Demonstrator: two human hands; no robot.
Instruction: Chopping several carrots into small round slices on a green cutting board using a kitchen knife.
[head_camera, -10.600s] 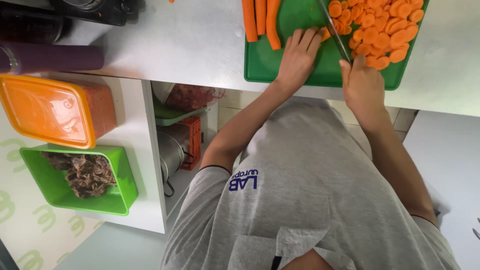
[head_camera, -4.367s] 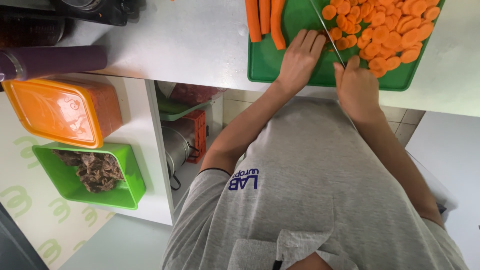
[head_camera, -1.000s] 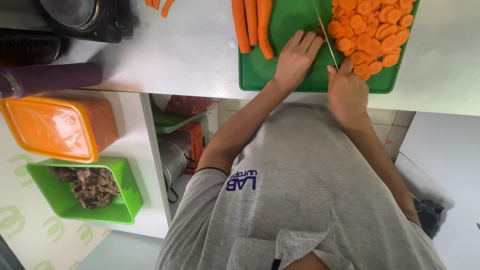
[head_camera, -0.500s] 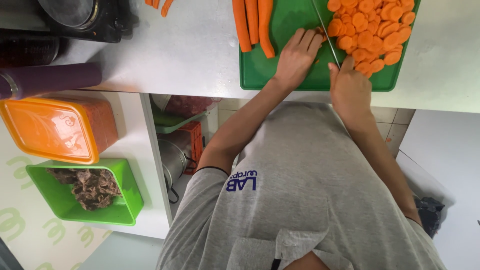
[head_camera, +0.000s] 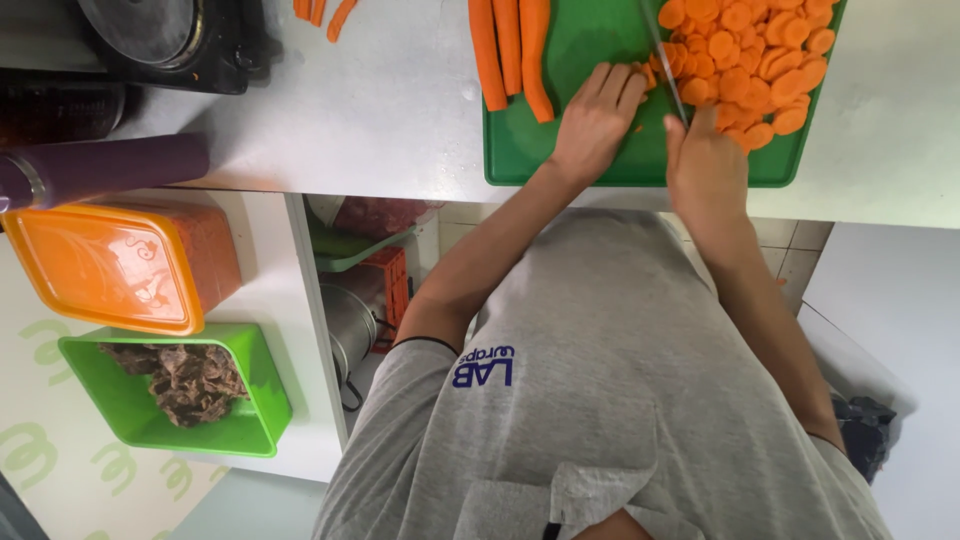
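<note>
A green cutting board (head_camera: 560, 150) lies on the white counter (head_camera: 380, 110). My left hand (head_camera: 598, 115) presses flat on a carrot whose end (head_camera: 650, 75) just shows past the fingertips. My right hand (head_camera: 705, 165) grips a knife handle, and the thin blade (head_camera: 663, 60) stands right beside my left fingertips. A pile of round carrot slices (head_camera: 760, 60) covers the board's right side. Three whole peeled carrots (head_camera: 510, 50) lie along the board's left edge.
Left of the board stand a dark pot (head_camera: 170, 35) and a purple cylinder (head_camera: 100, 165). An orange lidded box (head_camera: 110, 265) and a green tub of brown shreds (head_camera: 170, 385) sit lower left. A metal pot (head_camera: 350, 325) sits under the counter. Carrot scraps (head_camera: 320, 12) lie at the top.
Both hands stay on the board, and the left fingers have crept slightly along the carrot with the blade following. The view has drifted a little.
</note>
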